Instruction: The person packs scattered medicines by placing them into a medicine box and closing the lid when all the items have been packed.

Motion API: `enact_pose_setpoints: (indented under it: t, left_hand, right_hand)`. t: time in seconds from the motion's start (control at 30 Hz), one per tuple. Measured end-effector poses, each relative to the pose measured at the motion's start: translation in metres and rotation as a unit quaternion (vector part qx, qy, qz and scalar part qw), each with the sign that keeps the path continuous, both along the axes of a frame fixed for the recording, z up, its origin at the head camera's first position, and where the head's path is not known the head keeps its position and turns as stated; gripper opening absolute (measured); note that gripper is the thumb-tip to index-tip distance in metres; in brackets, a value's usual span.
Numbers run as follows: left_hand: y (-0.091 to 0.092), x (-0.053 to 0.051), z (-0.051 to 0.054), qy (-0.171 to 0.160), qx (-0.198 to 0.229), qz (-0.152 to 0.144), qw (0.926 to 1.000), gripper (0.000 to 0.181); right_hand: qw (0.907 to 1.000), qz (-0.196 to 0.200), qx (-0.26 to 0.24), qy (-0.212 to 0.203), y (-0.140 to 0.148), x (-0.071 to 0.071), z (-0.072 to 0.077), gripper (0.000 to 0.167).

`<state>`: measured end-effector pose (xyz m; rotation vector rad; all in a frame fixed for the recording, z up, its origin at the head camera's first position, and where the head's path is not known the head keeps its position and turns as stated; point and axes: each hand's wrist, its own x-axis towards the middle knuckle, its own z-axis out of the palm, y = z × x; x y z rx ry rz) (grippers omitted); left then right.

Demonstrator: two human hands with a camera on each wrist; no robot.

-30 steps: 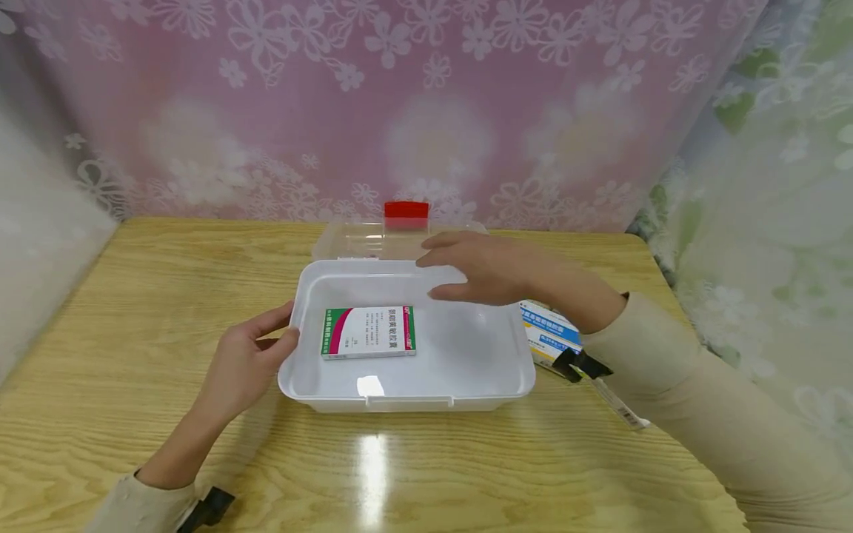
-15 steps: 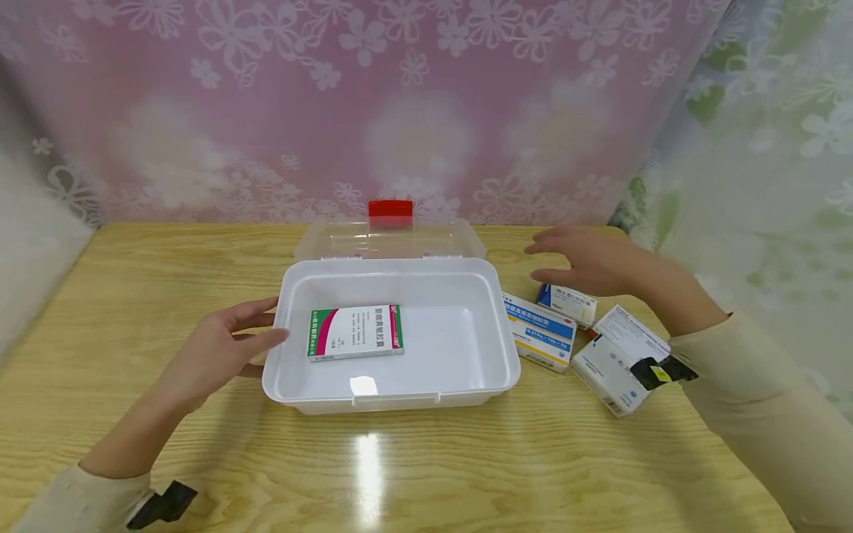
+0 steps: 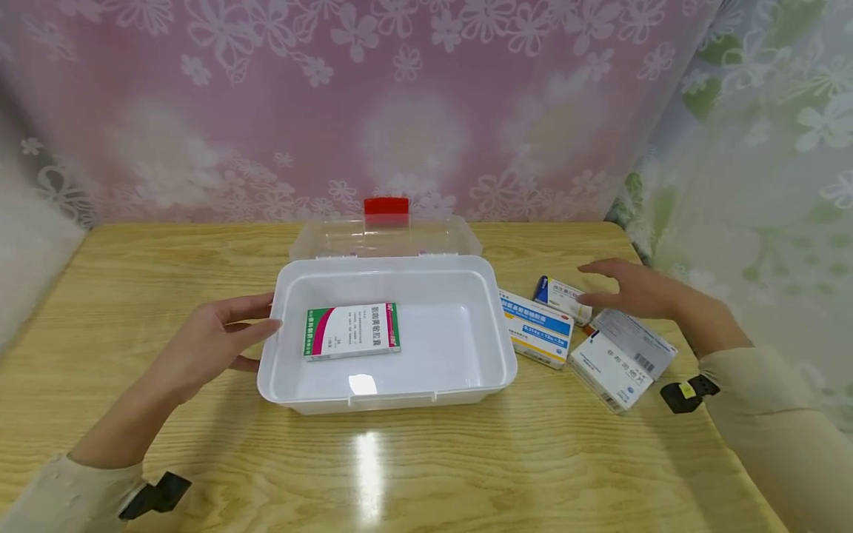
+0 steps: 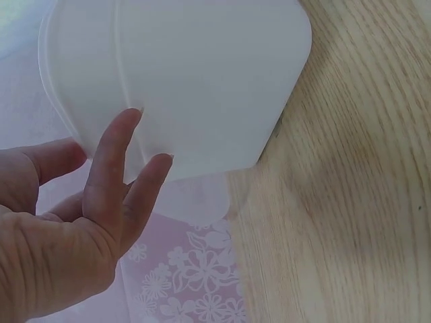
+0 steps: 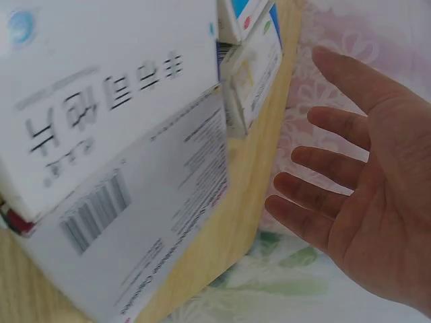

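In the head view, a white plastic storage box [image 3: 460, 348] holds one green, white and magenta medicine box [image 3: 352, 331] lying flat at its left. My left hand [image 3: 206, 340] is at the left side of the storage box, thumb near the rim. The left wrist view shows fairly straight fingers [image 4: 108, 168] resting against its outer wall. My right hand [image 3: 643, 296] hovers over medicine boxes at the right, its fingers spread and holding nothing. Nearest it is a small white and blue medicine box [image 3: 563, 300], partly behind the fingertips. In the right wrist view, the right hand [image 5: 377, 182] stands apart from the boxes.
A blue, white and yellow medicine box [image 3: 536, 329] lies against the storage box's right side. Two white medicine boxes [image 3: 609, 374] overlap farther right. The clear lid [image 3: 333, 237] with its red latch [image 3: 386, 211] is folded back. A floral curtain [image 3: 413, 111] hangs behind the wooden table [image 3: 433, 466].
My right hand has moved from above the storage box to the right, then lowered over the medicine boxes. The left hand stays by the storage box's left side. The head view has shifted slightly.
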<state>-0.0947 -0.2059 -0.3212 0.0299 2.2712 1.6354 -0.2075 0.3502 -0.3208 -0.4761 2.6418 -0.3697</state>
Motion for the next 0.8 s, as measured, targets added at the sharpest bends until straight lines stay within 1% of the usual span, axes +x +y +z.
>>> enact_pose_setpoints:
  t: [0.13, 0.27, 0.37, 0.47, 0.6, 0.8]
  left_hand:
    - [0.001, 0.000, -0.001, 0.001, -0.001, 0.001, 1.0000, 0.060]
    - [0.001, 0.001, -0.003, 0.002, 0.006, 0.000, 1.0000, 0.060]
    - [0.000, 0.003, -0.005, 0.002, 0.010, 0.001, 1.0000, 0.060]
    - [-0.001, 0.005, -0.007, 0.007, 0.010, 0.003, 0.9999, 0.061]
    - [-0.001, 0.005, -0.007, 0.013, 0.009, 0.006, 0.9999, 0.060]
    - [-0.001, 0.004, -0.006, 0.006, 0.011, 0.006, 0.9999, 0.061]
  right_hand:
    - [0.9999, -0.014, -0.008, -0.003, 0.012, 0.008, -0.006, 0.081]
    - [0.9995, -0.020, -0.020, -0.013, 0.026, 0.022, -0.014, 0.080]
    - [0.9995, -0.021, -0.012, -0.019, 0.036, 0.034, -0.019, 0.081]
    - [0.9993, -0.027, -0.007, -0.023, 0.044, 0.043, -0.022, 0.087]
    - [0.9993, -0.031, -0.013, -0.020, 0.050, 0.051, -0.023, 0.090]
    - [0.9996, -0.026, -0.007, -0.013, 0.051, 0.058, -0.024, 0.081]
